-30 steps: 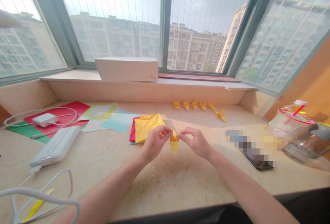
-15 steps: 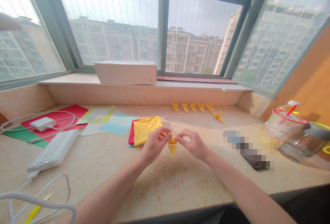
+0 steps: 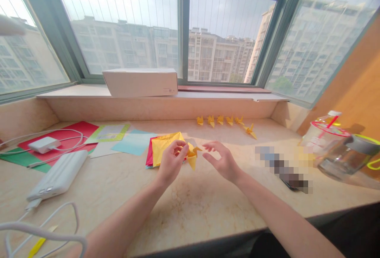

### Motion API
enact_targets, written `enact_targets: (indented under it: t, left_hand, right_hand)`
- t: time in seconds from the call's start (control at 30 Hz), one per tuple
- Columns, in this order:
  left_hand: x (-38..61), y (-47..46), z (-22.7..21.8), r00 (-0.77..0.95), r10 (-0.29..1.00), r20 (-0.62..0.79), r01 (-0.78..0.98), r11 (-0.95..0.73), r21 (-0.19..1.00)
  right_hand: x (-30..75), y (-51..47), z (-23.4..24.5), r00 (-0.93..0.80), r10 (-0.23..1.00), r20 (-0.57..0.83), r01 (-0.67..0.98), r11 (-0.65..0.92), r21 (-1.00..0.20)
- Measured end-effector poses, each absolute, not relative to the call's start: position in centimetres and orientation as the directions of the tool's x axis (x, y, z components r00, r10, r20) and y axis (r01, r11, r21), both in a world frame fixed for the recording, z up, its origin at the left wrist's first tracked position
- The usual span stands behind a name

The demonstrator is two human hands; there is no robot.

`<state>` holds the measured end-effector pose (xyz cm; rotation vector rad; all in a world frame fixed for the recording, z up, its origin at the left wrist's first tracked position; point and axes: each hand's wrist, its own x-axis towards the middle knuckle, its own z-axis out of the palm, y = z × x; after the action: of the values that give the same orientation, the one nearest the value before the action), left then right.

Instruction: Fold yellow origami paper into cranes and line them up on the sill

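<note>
A yellow origami crane (image 3: 192, 156) is pinched in the fingers of my left hand (image 3: 172, 160), in the middle of the view and above the counter. One wing points down towards me, and my fingers hide its left part. My right hand (image 3: 222, 160) is just right of the crane with thumb and fingers apart, holding nothing. Behind my left hand lies a stack of coloured paper with a creased yellow sheet (image 3: 166, 144) on top and red showing at its left edge. Several finished yellow cranes (image 3: 220, 120) stand in a row towards the back.
Left on the counter are a white power bank (image 3: 57, 177) with cables, a white charger (image 3: 44, 145), and red paper (image 3: 71, 131). At right lie a blurred-out phone (image 3: 289, 184), a lidded cup (image 3: 325, 137) and a jar (image 3: 347, 157). A white box (image 3: 141, 83) sits on the window ledge.
My right hand has let go of the crane and opened to its right. The crane, in my left hand, has moved slightly left and turned. The view has shifted a little.
</note>
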<state>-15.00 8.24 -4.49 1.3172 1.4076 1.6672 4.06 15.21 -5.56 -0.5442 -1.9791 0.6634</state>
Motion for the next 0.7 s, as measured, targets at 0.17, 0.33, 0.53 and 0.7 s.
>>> enact_targets:
  t: [0.17,0.33,0.53,0.7]
  left_hand:
    - [-15.0,8.2,-4.3,-0.381,0.877,0.294,0.082,-0.285,0.955]
    - [-14.4,8.1,-4.2,-0.362,0.874,0.323,0.034,-0.334,0.942]
    - [-14.1,7.6,-4.1,-0.203,0.919,0.337,0.103,-0.322,0.941]
    - [-14.3,7.1,-3.7,-0.210,0.894,0.397,0.088,-0.387,0.918]
  right_hand:
    - [4.2,14.3,-5.7,-0.620,0.452,0.642,0.008,0.821,-0.570]
    - [3.4,13.4,-5.5,-0.632,0.445,0.634,0.063,0.845,-0.530]
    - [3.4,14.1,-4.9,-0.450,0.652,0.610,0.044,0.699,-0.714]
    - [3.9,15.3,-4.4,-0.389,0.873,0.295,-0.183,0.241,-0.953]
